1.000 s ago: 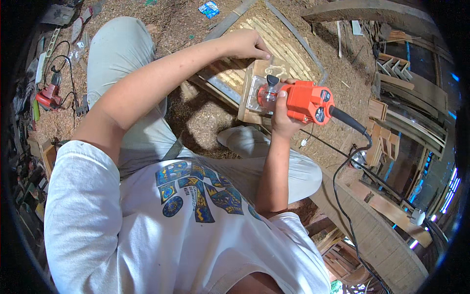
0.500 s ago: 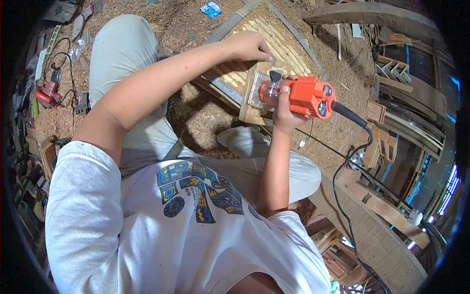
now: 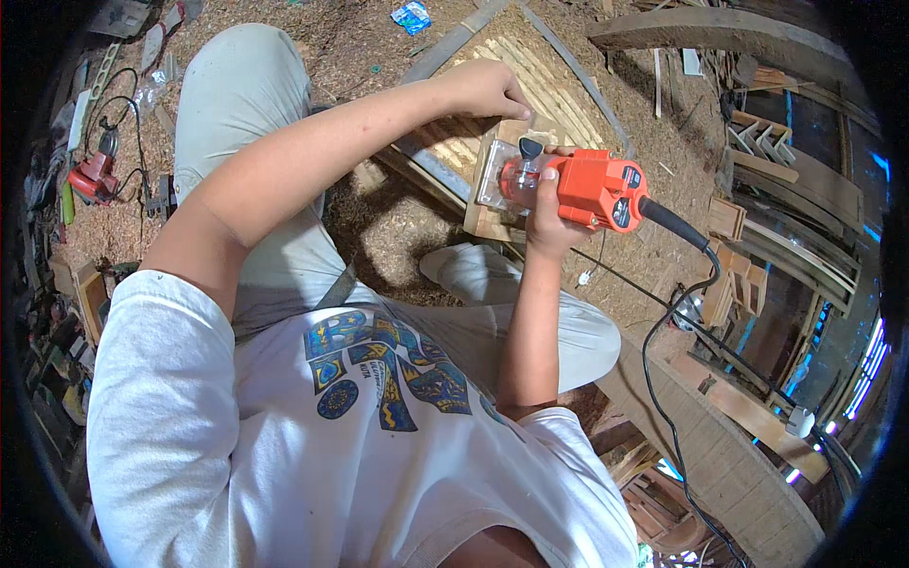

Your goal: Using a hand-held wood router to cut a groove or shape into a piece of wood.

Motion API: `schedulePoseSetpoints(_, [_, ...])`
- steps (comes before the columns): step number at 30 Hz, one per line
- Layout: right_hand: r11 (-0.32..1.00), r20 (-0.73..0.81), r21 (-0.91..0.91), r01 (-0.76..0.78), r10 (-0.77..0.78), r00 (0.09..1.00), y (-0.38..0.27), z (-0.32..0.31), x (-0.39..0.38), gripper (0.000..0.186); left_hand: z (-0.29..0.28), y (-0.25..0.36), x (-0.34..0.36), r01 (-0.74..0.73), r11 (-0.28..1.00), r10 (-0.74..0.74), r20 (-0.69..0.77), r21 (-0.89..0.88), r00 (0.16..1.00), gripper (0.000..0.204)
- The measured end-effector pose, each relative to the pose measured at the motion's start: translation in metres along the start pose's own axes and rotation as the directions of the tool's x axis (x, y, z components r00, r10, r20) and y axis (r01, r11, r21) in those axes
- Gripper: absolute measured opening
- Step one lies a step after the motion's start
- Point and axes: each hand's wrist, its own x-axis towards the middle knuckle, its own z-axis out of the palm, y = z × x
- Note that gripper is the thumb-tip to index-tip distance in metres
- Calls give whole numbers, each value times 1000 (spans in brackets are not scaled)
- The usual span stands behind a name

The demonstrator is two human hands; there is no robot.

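Smooth plastic router (image 3: 598, 187), matt wooden board (image 3: 490, 225), matt cloth shirt (image 3: 379, 492)

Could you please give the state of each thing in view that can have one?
Left hand, curled, at the wooden board
Right hand, gripping the orange router
Orange router, held; running unclear
Black cord, attached, slack
Red tool, lying unheld
Blue wrapper, lying on the ground

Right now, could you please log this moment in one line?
left hand: curled at far edge of wooden board | right hand: grips orange router | clear base: against board | black cord: runs from router
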Motion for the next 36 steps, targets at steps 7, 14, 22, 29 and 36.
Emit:
schedulePoseSetpoints(7, [996, 127, -92, 5, 7, 992, -12, 2, -8, 41, -2, 1, -1, -4, 1000, 3, 4, 24, 1000, 35])
schedulePoseSetpoints(14, [993, 141, -121, -1, 18, 990, -17, 4, -7, 37, 1, -3, -1, -48, 998, 46, -53, -34, 998, 33])
schedulePoseSetpoints(22, [997, 114, -71, 4, 4, 994, -15, 6, -6, 41, 0, -3, -1, -59, 997, 58, -27, -52, 998, 35])
schedulePoseSetpoints(29, [996, 123, -84, -19, 30, 992, -15, 5, -7, 38, -2, -4, 1, -94, 995, 93, -5, -43, 996, 32])
schedulePoseSetpoints(36, [991, 116, -134, -31, 47, 992, -14, 3, -8, 39, -4, -5, 2, -126, 989, 129, 37, -75, 991, 33])
